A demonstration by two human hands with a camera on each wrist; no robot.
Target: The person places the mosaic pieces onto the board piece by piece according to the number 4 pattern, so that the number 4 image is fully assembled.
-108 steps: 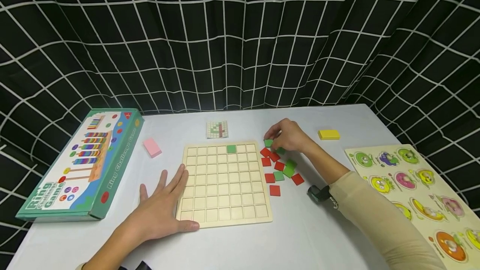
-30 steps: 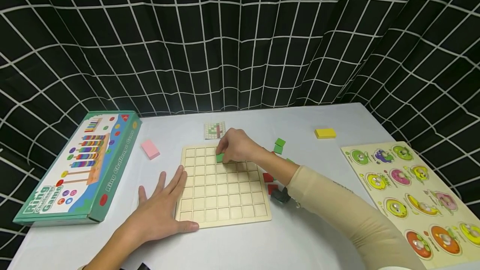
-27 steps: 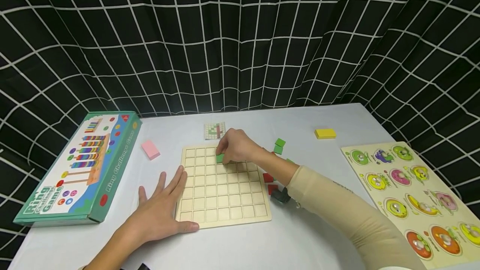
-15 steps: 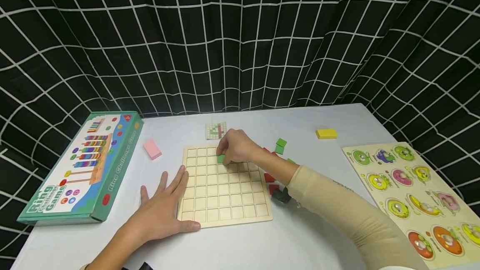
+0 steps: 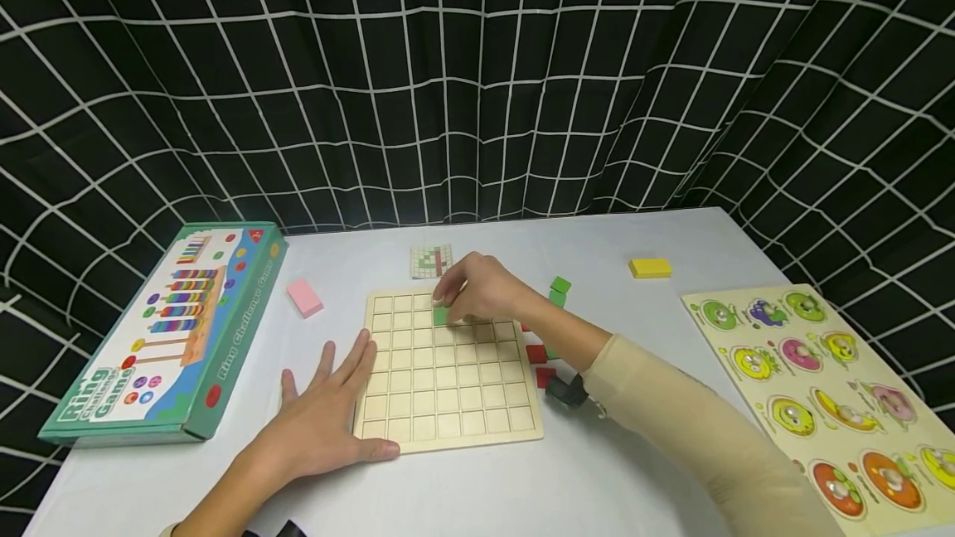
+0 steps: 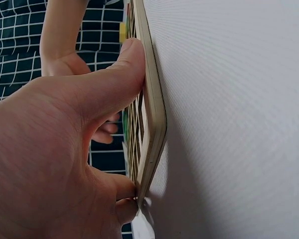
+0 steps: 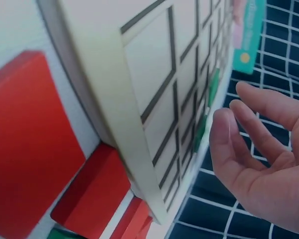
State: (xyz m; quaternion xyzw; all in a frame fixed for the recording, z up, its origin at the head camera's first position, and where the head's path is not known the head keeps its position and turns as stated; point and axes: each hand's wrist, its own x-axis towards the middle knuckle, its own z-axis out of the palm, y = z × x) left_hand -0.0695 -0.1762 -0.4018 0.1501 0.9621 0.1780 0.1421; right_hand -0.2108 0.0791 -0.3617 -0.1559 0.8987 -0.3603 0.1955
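A green square tile lies in a cell of the second row of a wooden grid board. My right hand is close over it, thumb and fingers loosely bent and a little apart, nothing between them in the right wrist view. Two green tiles show on the board there; one is hidden by the hand in the head view. My left hand lies spread along the board's left side. Its thumb rests on the near edge and its fingertips touch the left edge.
Red tiles and green tiles lie right of the board, partly under the right forearm. Behind the board is a small pattern card. Around stand a pink block, yellow block, game box and fruit puzzle board.
My right hand has carried a green tile from the pile leftward onto the board, and its fingers have since loosened off it and lifted slightly. The left hand stays put.
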